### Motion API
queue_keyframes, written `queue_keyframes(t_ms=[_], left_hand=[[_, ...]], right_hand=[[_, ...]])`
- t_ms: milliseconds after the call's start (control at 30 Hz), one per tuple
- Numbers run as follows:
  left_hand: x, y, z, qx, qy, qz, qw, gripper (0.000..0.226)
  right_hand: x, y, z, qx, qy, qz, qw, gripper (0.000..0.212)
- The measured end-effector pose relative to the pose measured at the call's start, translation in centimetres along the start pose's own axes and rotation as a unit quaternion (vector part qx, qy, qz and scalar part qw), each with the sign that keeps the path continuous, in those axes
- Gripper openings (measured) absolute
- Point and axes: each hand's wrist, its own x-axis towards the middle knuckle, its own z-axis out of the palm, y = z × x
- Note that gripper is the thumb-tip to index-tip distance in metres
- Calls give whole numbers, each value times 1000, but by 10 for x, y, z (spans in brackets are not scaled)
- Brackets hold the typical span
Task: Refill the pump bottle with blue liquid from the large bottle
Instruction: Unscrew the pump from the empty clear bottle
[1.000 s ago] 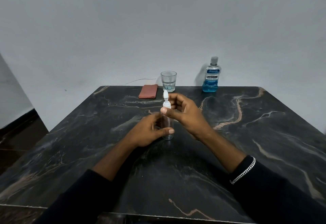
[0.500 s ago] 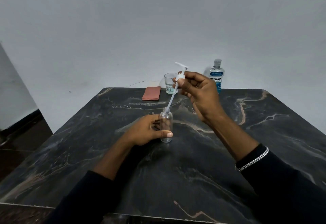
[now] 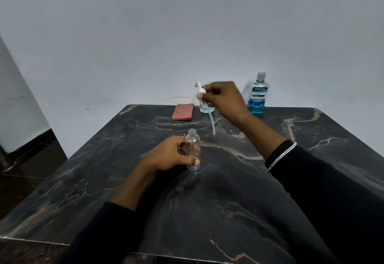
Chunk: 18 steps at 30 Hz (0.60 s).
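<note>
Left hand (image 3: 170, 153) wrapped around small clear pump bottle (image 3: 193, 151), fingers (image 3: 194, 162) curled on its lower half; bottle upright near middle of dark marble tabletop (image 3: 228, 211), neck open. Right hand (image 3: 225, 99) raised above far side, fingers pinching white pump head (image 3: 200, 90), its tube (image 3: 212, 123) hanging down clear of bottle. Large bottle (image 3: 257, 95) of blue liquid capped, upright at far edge. Drinking glass (image 3: 205, 108) partly hidden behind right hand; folded reddish cloth (image 3: 182, 112) just left of it.
</note>
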Motion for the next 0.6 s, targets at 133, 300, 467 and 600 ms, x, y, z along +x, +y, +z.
queue_keyframes(t_ms=[133, 300, 467, 600], left_hand=[[0, -1, -4, -3, -5, -6, 1000, 36], [-1, 0, -6, -8, -11, -8, 1000, 35], [1, -1, -6, -8, -8, -7, 1000, 37], [1, -3, -7, -9, -11, -6, 1000, 36]], right_hand=[[-6, 28, 29, -162, -72, 39, 983, 25], [-8, 56, 54, -243, -103, 56, 963, 14], [-8, 79, 64, -274, -93, 100, 952, 6], [-9, 85, 68, -285, -62, 101, 951, 7]])
